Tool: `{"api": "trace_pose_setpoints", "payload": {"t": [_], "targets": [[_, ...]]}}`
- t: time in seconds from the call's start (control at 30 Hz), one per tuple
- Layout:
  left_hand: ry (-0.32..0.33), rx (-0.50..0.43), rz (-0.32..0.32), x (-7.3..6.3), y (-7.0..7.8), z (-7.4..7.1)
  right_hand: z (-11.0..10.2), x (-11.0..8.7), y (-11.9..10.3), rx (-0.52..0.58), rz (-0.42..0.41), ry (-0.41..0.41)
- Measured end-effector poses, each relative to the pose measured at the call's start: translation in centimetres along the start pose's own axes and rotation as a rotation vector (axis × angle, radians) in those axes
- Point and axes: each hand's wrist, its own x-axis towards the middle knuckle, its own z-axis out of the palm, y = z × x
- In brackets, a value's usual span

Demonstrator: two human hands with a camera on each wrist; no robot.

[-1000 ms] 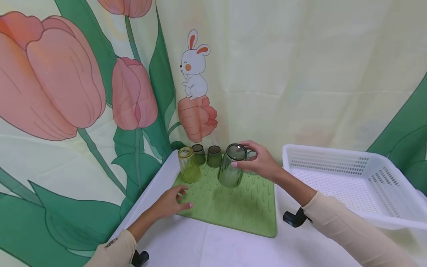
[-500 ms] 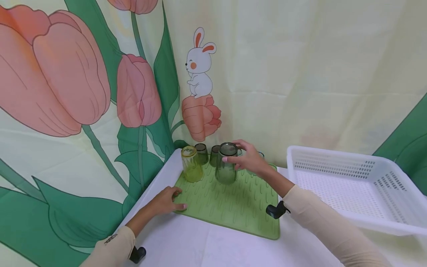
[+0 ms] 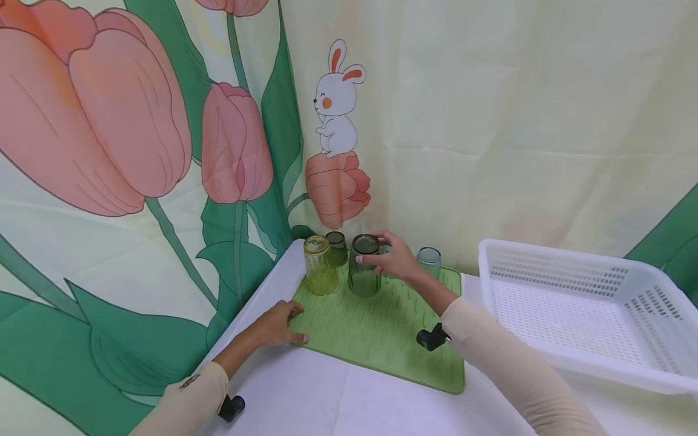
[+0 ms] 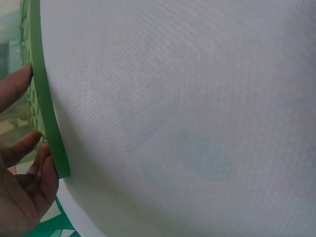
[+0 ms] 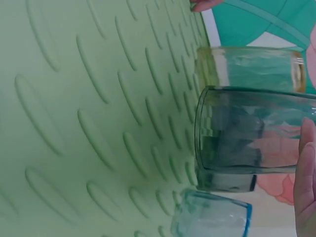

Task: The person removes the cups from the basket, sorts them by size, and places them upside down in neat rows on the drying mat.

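My right hand (image 3: 395, 259) holds a tall grey-tinted drinking glass (image 3: 364, 275) near its base, mouth down, at the green ribbed mat (image 3: 382, 339). Whether its rim touches the mat I cannot tell. Left of it an upside-down yellow glass (image 3: 322, 272) stands on the mat, with a small dark glass (image 3: 339, 245) behind. Another dark glass (image 5: 232, 182) shows partly behind the held glass in the right wrist view. A blue-rimmed glass (image 3: 429, 260) stands at the back right. My left hand (image 3: 272, 324) touches the mat's front left corner with thumb and loosely bent fingers.
A white perforated basket (image 3: 567, 357) stands right of the mat on the white tablecloth (image 3: 305, 393). A curtain (image 3: 463, 151) printed with tulips and a rabbit hangs at the back and left side.
My right hand has moved the grey glass left and lower, closer to the yellow one. The blue-rimmed glass is now in fuller view. The left hand has settled onto the mat's corner.
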Motion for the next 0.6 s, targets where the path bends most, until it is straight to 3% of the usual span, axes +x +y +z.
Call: {"api": "trace_pose_setpoints", "payload": {"t": [0.6], "targets": [[0.003,-0.002,-0.018,0.0,0.1,0.3,1.9,1.8,1.8,-0.041,0.040,0.055]]}}
